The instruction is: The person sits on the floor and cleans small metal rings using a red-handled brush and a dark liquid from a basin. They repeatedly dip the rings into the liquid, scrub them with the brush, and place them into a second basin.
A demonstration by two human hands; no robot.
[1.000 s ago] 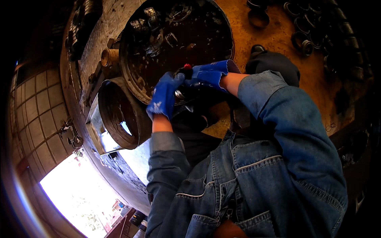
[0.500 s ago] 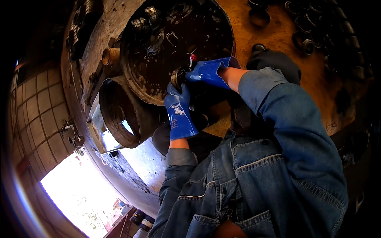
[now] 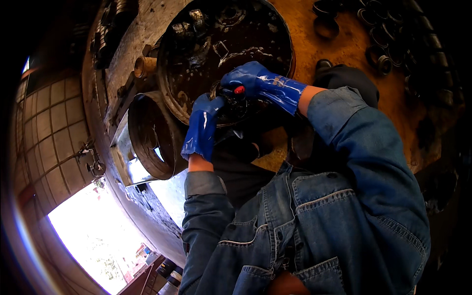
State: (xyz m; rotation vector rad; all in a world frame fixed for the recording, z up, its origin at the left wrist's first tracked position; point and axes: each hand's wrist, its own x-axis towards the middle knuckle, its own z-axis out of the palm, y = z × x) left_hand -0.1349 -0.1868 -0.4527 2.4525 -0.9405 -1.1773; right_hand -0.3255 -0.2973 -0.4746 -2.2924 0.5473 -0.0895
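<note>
Both hands wear blue rubber gloves and work close together over the near edge of a round tub (image 3: 169, 101) of dark liquid. My left hand (image 3: 204, 110) is closed on a dark, wet ring-shaped metal part (image 3: 215, 90), which is mostly hidden by the gloves. My right hand (image 3: 248, 78) is wrapped round a tool with a red handle end (image 3: 239, 90). Only that red end shows; the rest is hidden by the fist and the metal part. The right hand presses against or sits right beside the part, with its glove wet and shining.
Left of the tub, a smaller open drum (image 3: 174, 164) lies tilted with its mouth toward the left. Several metal rings (image 3: 327, 27) lie on the brown floor at the far right. Metal parts (image 3: 184, 32) sit in the tub's far left. My dark-trousered knee (image 3: 346, 83) is right of the tub.
My right hand has turned over and moved up above the part, the red end now showing at its near side. My left hand has shifted left. The liquid's surface has rippled.
</note>
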